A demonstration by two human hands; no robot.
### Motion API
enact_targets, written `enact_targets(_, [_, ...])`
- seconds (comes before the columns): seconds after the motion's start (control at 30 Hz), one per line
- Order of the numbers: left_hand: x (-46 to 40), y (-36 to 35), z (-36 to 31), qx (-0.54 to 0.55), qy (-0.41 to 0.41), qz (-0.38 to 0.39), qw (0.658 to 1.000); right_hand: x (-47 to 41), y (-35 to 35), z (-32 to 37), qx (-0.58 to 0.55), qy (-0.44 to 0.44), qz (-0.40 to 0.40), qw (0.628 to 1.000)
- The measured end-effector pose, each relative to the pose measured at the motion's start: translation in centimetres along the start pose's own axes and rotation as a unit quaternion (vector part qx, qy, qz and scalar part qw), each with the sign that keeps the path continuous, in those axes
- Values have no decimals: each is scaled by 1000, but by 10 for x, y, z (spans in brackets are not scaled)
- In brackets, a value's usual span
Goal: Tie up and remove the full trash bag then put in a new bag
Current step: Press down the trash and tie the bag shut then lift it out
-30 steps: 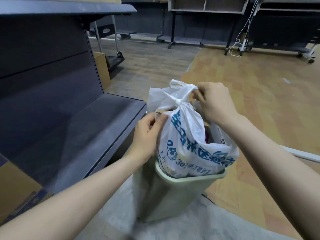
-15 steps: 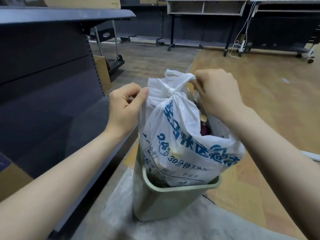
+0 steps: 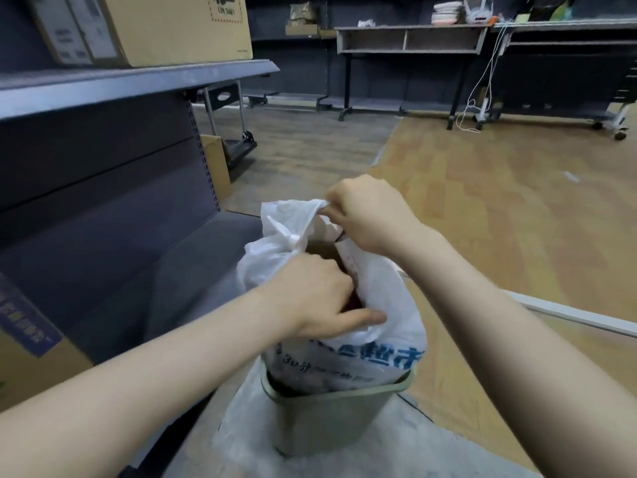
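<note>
Trash bag: white thin plastic trash bag with blue printed characters [image 3: 386, 305], full, seated in the bin with its upper half standing above the rim; one pair of handles is knotted at the far left of the opening.
Bin: pale green plastic waste bin [image 3: 331, 419], upright on the floor, standing on a sheet of clear plastic film [image 3: 396, 453].
Left hand: left hand [image 3: 317, 298] is at the near edge of the bag opening, fingers curled into the plastic, thumb extended along the bag's surface, gripping the film.
Right hand: right hand [image 3: 368, 215] is above the far side of the opening, fingers curled, pinching a raised white handle strip of the bag.
Bag opening: part open between the two hands; dark contents visible inside.
Shelving: grey metal shelf unit [image 3: 144, 81] just left of the bin, carrying a brown cardboard box [image 3: 172, 25] on its upper shelf.
Floor: wood-pattern flooring [image 3: 517, 201].
Background: grey desk with black legs [image 3: 410, 39] well apart from the bin.
</note>
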State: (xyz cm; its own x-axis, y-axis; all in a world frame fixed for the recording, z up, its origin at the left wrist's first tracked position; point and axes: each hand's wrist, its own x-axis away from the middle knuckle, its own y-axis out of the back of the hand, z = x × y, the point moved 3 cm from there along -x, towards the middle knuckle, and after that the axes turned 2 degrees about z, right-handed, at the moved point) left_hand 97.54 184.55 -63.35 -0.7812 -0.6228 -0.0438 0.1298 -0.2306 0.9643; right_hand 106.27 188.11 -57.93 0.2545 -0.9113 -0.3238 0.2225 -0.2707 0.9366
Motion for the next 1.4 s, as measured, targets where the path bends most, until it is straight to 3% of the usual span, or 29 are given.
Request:
enact_targets(0.07, [-2,-9,-7,39,40,111,992,5,-6,6,11,-1,-8,1000])
enact_targets(0.13, [-4,-15,-8,82,68,174,979,7,-12,9,10,0,-9,1000])
enact_targets(0.3, [6,-17,-1,163,125,232,951,5,-22,15,-8,9,-8,1000])
enact_targets(0.37, [14,-16,3,242,173,127,946,4,-24,17,-22,6,-5,1000])
enact_targets(0.47, [23,-18,13,390,297,-136,861,0,-26,13,-62,-2,15,998])
enact_targets(0.53, [23,-22,11,423,302,-212,828,-6,-27,9,-107,-7,21,994])
enact_targets(0.6, [18,-29,11,396,258,-248,846,-9,-27,7,-142,-12,23,990])
enact_targets(0.73, [17,-42,18,203,194,-266,922,-13,-28,5,-162,-11,19,986])
enact_targets(0.93, [14,-40,12,35,35,-226,973,-15,-33,10,-129,4,-14,992])
enact_targets(1.17, [20,-52,10,79,99,-104,986,-13,-36,-11,-77,1,-76,994])
enact_targets(1.33, [17,-45,25,110,136,-111,978,-16,-41,-10,-95,8,-67,993])
enact_targets(1.4, [3,-42,30,67,131,-119,982,-19,-44,-6,-97,11,-59,994])
